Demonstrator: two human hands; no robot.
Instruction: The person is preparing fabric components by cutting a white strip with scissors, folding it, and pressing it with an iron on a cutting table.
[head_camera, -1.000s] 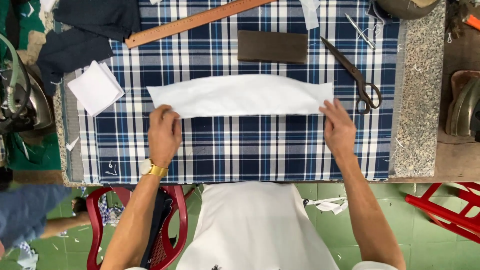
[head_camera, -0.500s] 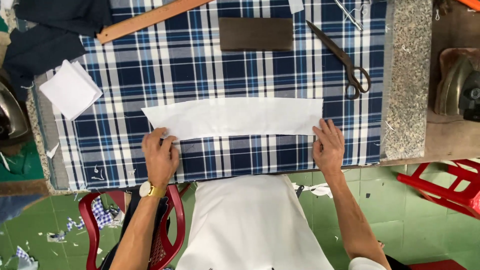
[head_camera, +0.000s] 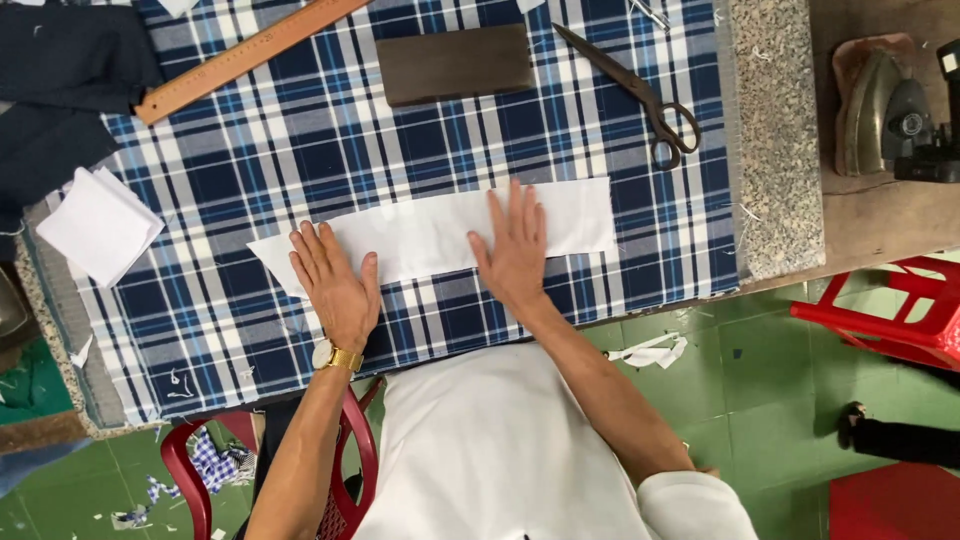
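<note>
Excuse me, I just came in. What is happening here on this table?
A person leans over a table covered with blue plaid cloth. Both hands lie flat on a long white fabric strip: the left hand near its left end, the right hand around its middle. Neither hand grips anything. Untouched beyond the strip lie a dark rectangular block, black scissors and a wooden ruler. A folded white piece sits at the left, and an iron rests on the side bench.
</note>
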